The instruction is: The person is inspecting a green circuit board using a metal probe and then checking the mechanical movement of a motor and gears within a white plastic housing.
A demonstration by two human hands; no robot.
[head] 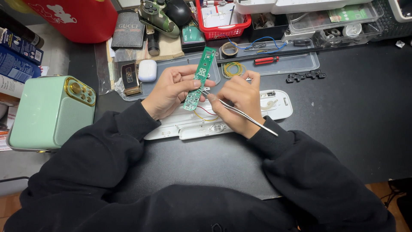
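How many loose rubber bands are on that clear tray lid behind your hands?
1 bunch: yellow and green bands overlapping, just behind the right hand; the exact number can't be told.

I look down on a black worktop (pixel 352 111) under even, soft light. Its back edge is crowded: a red basket (pixel 223 25), clear plastic trays (pixel 300 64), a mint-green speaker (pixel 47 111) at far left. Wooden floor (pixel 380 189) shows past the near right corner.
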